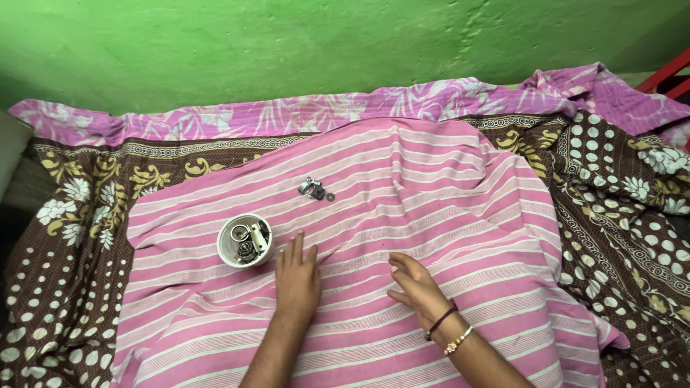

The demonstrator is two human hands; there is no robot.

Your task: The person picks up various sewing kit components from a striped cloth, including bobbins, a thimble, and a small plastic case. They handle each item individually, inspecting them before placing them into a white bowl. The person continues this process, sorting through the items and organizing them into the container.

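Note:
My left hand (297,278) lies flat, palm down, on a pink striped cloth (431,208), fingers apart, just right of a small white bowl (227,253) holding several small metal parts. My right hand (415,285) rests on the cloth too, fingers loosely curled, empty, with bracelets at the wrist. Farther up the cloth lie a small metal fitting (312,188) and a dark washer (330,196) beside it, apart from both hands.
The striped cloth covers a brown bedspread (72,237) with white dots and flowers and a pink border. A green wall (287,43) rises behind. A red frame (668,75) shows at the far right corner.

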